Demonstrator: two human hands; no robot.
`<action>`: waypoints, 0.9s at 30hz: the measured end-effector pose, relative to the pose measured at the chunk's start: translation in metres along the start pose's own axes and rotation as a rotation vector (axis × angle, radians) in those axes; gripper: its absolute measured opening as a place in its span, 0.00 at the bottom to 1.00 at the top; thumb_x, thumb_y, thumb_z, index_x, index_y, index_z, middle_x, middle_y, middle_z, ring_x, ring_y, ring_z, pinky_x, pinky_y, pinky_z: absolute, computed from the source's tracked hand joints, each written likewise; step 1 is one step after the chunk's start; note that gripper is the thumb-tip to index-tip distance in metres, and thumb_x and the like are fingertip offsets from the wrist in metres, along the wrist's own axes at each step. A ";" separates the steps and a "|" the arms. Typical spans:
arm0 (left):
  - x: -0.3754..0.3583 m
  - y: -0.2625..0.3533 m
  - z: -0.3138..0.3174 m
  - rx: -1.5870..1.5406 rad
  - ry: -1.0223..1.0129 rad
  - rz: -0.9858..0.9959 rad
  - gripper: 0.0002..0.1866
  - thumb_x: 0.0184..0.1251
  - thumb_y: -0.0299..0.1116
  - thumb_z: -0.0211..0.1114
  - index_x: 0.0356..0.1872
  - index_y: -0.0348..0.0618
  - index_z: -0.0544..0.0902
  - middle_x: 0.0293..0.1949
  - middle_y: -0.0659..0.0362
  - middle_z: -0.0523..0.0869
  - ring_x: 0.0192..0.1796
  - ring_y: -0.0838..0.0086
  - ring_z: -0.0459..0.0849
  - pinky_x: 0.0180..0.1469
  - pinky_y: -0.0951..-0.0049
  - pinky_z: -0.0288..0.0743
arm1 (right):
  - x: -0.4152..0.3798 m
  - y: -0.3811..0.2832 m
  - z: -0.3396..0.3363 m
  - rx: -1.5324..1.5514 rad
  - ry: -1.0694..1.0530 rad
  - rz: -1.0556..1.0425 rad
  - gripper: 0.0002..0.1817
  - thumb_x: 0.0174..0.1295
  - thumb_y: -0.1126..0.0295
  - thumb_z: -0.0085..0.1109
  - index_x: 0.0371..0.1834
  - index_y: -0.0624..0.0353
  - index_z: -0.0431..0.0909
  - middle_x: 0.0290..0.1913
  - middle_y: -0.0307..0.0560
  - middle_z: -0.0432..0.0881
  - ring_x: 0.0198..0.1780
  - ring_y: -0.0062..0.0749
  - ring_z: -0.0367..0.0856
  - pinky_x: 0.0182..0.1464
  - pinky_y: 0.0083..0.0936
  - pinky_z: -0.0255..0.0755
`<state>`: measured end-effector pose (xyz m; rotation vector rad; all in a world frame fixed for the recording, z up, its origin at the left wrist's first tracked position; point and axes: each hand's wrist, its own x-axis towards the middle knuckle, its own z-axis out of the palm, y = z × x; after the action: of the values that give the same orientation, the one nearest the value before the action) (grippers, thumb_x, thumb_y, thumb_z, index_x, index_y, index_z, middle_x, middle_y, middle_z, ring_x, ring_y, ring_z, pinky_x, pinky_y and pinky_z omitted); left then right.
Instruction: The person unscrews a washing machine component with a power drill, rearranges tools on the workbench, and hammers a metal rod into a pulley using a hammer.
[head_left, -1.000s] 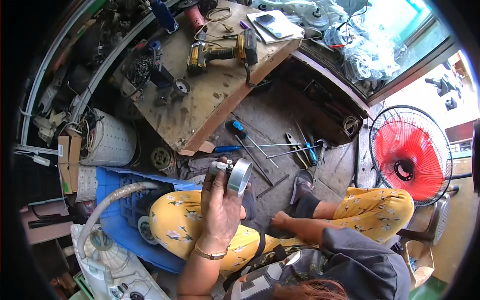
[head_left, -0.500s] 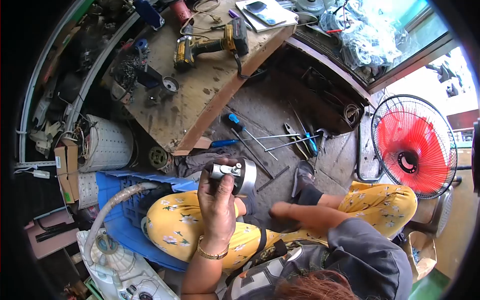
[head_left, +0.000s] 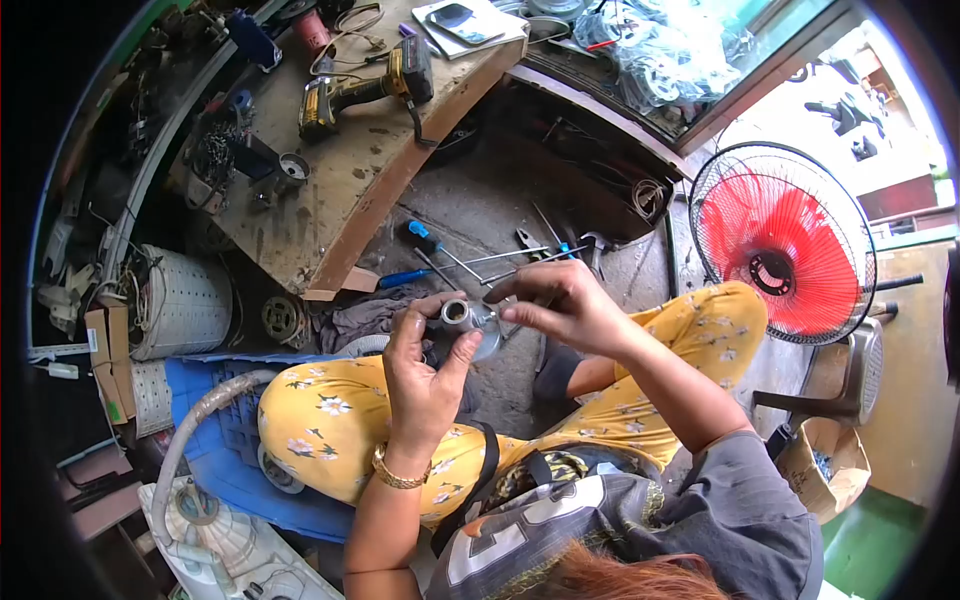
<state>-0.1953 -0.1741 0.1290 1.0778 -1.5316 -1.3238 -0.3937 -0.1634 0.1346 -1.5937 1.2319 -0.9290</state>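
My left hand [head_left: 420, 365] is wrapped round a round metal part with a short hollow hub [head_left: 457, 314]. The hub's open end faces up towards me, and the wider body beneath is partly covered by my fingers. From the right, my right hand [head_left: 570, 312] reaches to the edge of this part. Its thumb and forefinger are pinched together beside the hub; whatever is between them is too small to make out. Beyond my hands, on the floor, lie a screwdriver with a blue handle [head_left: 403, 278], another blue-handled screwdriver [head_left: 424, 235] and pliers [head_left: 528, 243].
A yellow-and-black cordless drill [head_left: 370, 92] lies on the wooden workbench [head_left: 345, 195]. To the right stands a red-bladed fan [head_left: 790, 250], with a paper bag [head_left: 825, 468] below it. A blue plastic crate [head_left: 235, 450] and perforated drum [head_left: 182, 300] are on the left.
My right hand has come up from near my foot to the metal part. The part has been turned, so its hub now points up at me. The view has shifted slightly.
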 end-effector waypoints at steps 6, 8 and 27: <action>-0.007 -0.005 -0.007 0.056 -0.077 0.080 0.15 0.58 0.22 0.64 0.47 0.37 0.75 0.43 0.61 0.78 0.44 0.80 0.76 0.50 0.79 0.70 | -0.012 -0.005 0.017 -0.173 0.134 -0.168 0.08 0.51 0.71 0.65 0.34 0.59 0.81 0.26 0.47 0.79 0.27 0.38 0.78 0.29 0.27 0.70; -0.010 -0.005 -0.009 0.042 -0.080 0.098 0.15 0.57 0.22 0.64 0.47 0.37 0.75 0.43 0.61 0.78 0.44 0.79 0.76 0.50 0.79 0.69 | -0.013 -0.009 0.021 -0.128 0.143 -0.167 0.08 0.51 0.72 0.65 0.34 0.60 0.81 0.26 0.47 0.79 0.27 0.37 0.78 0.29 0.26 0.70; -0.011 -0.001 -0.005 0.158 -0.034 0.213 0.14 0.51 0.26 0.68 0.41 0.41 0.79 0.37 0.59 0.80 0.43 0.68 0.75 0.48 0.71 0.68 | -0.022 -0.007 0.024 -0.103 0.179 -0.165 0.09 0.51 0.72 0.65 0.34 0.61 0.79 0.29 0.48 0.81 0.28 0.33 0.80 0.31 0.26 0.71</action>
<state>-0.1873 -0.1654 0.1285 0.9608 -1.7483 -1.0953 -0.3741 -0.1368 0.1327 -1.7440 1.3033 -1.1497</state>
